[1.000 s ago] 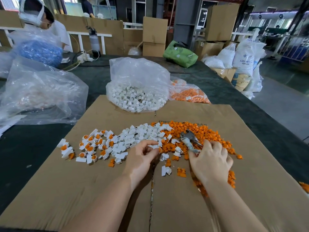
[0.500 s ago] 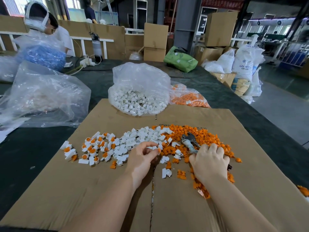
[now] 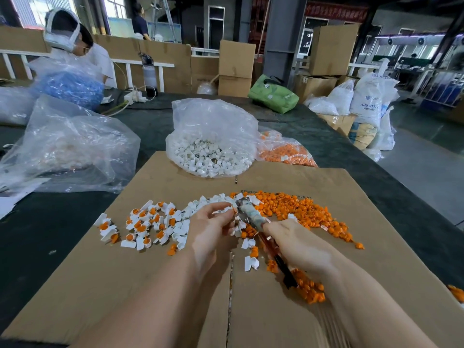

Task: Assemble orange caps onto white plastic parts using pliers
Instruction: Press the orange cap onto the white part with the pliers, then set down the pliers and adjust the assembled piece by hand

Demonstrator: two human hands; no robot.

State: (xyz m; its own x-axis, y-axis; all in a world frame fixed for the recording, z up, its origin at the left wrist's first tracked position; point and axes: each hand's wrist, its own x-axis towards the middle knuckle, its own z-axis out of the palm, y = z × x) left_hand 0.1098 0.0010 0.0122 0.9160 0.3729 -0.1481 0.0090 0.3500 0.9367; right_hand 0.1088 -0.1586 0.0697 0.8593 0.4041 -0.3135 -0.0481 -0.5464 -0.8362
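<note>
A single wide-angle head camera is looking forward and down from the person's own eye level, sitting close over the cardboard sheet [image 3: 155, 285] on the tabletop [image 3: 37, 229]. The forearms are entering from the bottom edge, and the workshop background is stretching across the top, bowing at the edges.

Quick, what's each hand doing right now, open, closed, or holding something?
Left hand: pinching a small white part at the fingertips.
Right hand: closed around the pliers.

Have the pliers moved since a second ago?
Yes. The right hand has lifted the pliers off the orange caps, toward the left hand.
</note>
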